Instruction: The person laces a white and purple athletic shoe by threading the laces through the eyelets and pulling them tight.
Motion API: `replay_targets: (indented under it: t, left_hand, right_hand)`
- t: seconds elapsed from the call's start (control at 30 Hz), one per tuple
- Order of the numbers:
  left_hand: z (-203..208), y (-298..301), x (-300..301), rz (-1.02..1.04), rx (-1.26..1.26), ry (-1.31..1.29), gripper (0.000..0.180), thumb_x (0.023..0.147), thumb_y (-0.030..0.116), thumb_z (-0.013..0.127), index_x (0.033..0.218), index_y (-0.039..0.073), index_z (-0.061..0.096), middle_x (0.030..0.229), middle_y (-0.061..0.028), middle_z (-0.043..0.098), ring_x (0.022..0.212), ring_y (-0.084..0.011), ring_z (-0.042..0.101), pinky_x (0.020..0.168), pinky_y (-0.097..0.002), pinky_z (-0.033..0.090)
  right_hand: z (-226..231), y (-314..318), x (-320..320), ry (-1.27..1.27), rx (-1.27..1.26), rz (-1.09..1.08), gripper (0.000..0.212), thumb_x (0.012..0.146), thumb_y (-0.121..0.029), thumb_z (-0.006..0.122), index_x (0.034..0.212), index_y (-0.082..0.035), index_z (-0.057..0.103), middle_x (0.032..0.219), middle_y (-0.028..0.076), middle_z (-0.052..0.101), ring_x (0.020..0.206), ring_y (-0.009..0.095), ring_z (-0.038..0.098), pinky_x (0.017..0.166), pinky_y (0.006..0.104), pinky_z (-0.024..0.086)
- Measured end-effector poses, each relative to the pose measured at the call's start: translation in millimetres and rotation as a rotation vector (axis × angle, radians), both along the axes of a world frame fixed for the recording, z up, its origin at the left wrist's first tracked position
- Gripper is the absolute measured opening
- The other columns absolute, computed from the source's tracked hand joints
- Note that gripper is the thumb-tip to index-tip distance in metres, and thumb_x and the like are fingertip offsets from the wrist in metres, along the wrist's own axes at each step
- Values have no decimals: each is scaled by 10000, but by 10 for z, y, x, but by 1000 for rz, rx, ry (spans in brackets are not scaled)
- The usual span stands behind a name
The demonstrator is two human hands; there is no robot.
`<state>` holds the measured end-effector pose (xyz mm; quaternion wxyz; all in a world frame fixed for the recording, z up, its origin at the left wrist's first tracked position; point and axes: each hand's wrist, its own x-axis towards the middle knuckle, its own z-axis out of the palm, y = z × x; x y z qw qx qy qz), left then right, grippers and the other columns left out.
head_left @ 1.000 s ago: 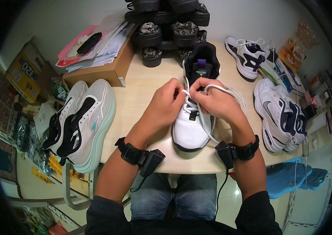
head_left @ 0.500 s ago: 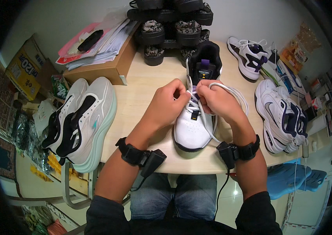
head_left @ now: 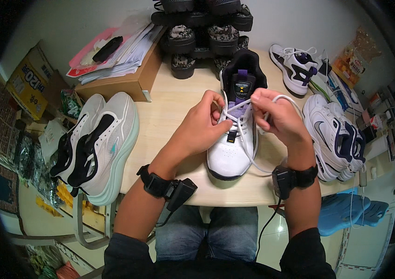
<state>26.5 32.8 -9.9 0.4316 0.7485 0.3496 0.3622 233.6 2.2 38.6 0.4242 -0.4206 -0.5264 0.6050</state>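
A white sneaker (head_left: pixel 231 158) with a black collar and purple tongue stands on the table, toe toward me. My left hand (head_left: pixel 205 123) is curled against its left lacing edge, thumb on the crossed laces and fingers gripping that side. The fingertips of my right hand (head_left: pixel 279 114) pinch a white shoelace (head_left: pixel 240 108), which runs taut across the tongue from the left eyelets. A loop of lace trails behind the right hand, and another strand hangs down the shoe's right side to the table.
Grey-white running shoes (head_left: pixel 113 135) stand at the left, white-and-navy sneakers (head_left: pixel 326 135) at the right. Another white-and-black sneaker (head_left: pixel 295 69) lies at the far right. Behind are stacked camouflage shoes (head_left: pixel 182 39) and a cardboard box (head_left: pixel 145 76) topped with papers.
My right hand has moved right, away from the left hand, drawing the lace taut across the tongue. My left hand has shifted slightly, its thumb now lower on the laces.
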Motion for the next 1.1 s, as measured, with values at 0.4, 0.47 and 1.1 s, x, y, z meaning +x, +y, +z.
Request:
replay_targets:
  t: [0.4,0.47,1.1]
  left_hand:
    - [83,-72,2,-83,78,35,350,828,66,675,1160,77,564,770,30,428,674,-56,420,590,-204,386]
    - [56,-78,1,-130,122,-27,360,832,69,673,1177,77,568,766,32,439,661,-56,431,590,-201,387]
    - [740,439,346,109,881,541,233,870,203,612,1039,43,604,1111,-137,541,1114,-297,447,976,-442,283]
  right_hand:
    - [52,-60,174,-143,139,-192,170,913,-186,603,796,-66,573,601,-38,476,504,35,398,439,199,259]
    - [36,-42,162,-152,153,-178,154,910,-184,602,819,-61,586,599,-41,479,509,30,402,441,194,266]
    - [-55,-40,219,-668,446,35,224,875,-192,592,1017,-21,570,832,186,634,756,309,616,694,378,477]
